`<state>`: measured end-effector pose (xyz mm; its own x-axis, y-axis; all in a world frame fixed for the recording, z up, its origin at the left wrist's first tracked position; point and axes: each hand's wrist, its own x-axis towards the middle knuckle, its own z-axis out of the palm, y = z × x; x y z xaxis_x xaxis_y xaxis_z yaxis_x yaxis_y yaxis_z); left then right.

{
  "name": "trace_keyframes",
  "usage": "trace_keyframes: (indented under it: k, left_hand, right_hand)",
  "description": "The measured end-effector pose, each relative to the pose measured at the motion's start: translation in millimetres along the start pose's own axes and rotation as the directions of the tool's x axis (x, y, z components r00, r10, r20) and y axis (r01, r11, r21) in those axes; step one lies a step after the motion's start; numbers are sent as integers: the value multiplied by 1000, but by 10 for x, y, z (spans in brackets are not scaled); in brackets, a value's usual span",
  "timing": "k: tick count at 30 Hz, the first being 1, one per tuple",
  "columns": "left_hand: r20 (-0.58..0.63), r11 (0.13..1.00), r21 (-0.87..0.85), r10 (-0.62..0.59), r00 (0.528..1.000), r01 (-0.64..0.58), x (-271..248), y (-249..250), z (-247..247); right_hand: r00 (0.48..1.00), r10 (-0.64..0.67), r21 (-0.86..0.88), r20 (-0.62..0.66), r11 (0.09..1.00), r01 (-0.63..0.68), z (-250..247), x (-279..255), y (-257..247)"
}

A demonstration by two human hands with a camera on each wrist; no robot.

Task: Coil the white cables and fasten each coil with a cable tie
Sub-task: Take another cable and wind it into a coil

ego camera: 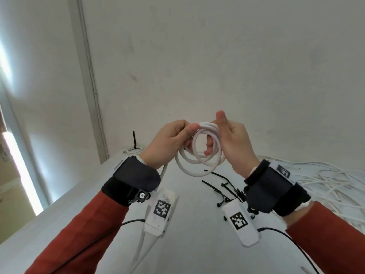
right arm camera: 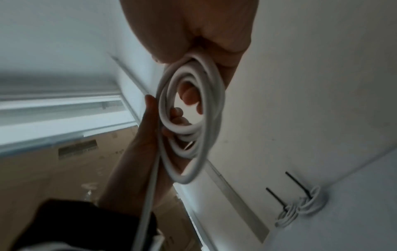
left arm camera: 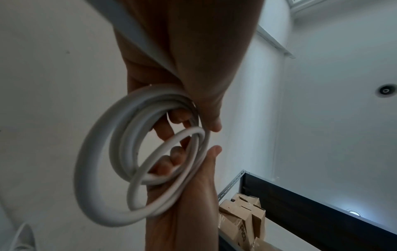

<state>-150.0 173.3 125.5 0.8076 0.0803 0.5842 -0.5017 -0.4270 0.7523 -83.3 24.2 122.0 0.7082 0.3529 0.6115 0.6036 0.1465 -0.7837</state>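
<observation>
A white cable coil (ego camera: pixel 197 171) of several loops hangs in the air between both hands above the white table (ego camera: pixel 193 250). My left hand (ego camera: pixel 190 135) pinches the coil's top with thumb over fingers. My right hand (ego camera: pixel 219 132) holds the coil's right side, fingers curled through the loops, thumb pointing up. The cable's loose tail (ego camera: pixel 164 171) drops from the left hand to the table. Several black cable ties (ego camera: pixel 221 186) lie on the table beneath the coil. The left wrist view shows the coil (left arm camera: pixel 86 169) close up, and the right wrist view shows the coil (right arm camera: pixel 176 128) too.
A tangled pile of loose white cables (ego camera: pixel 325 184) lies on the table at the right. Two tied coils (right arm camera: pixel 309 202) with upright black tie ends sit at the table's far left corner against the wall. Cardboard boxes (left arm camera: pixel 242 219) stand beyond the table.
</observation>
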Motion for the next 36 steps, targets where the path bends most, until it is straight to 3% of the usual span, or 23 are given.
trace_keyframes:
  k: [2, 5, 13, 19, 23, 26, 28, 32, 36]
  left_hand:
    - [-27, 999, -32, -16, 999, 15, 57, 6, -31]
    - [-35, 991, -125, -55, 998, 50, 140, -8, -63]
    - [-12, 989, -129, -79, 997, 77, 192, 14, 50]
    - [204, 892, -363, -205, 957, 269, 240, 36, -5]
    - [262, 774, -519, -258, 930, 361, 274, 61, -16]
    - [241, 810, -458, -283, 928, 366, 290, 82, -14]
    - [211, 843, -397, -302, 930, 364, 296, 109, -11]
    - [183, 886, -280, -328, 927, 369, 314, 162, -5]
    - [239, 911, -170, -333, 912, 376, 317, 183, -40]
  right_hand:
    - [990, -143, -125, -18, 982, 140, -21, 2, 20]
    - [972, -225, -271, 60, 934, 233, -42, 13, 55]
    - [948, -302, -341, -97, 905, 253, 27, 103, 69]
    - [970, -232, -296, -76, 934, 201, -20, 172, 47]
    - [998, -44, -70, -38, 997, 41, -85, 243, 18]
    - [989, 118, 70, 85, 990, -124, -142, 253, -69]
    - [978, 152, -51, 143, 988, -146, -153, 258, -47]
    - [965, 124, -232, 231, 970, -69, -134, 195, 18]
    - [980, 118, -295, 163, 953, -66, -291, 238, -49]
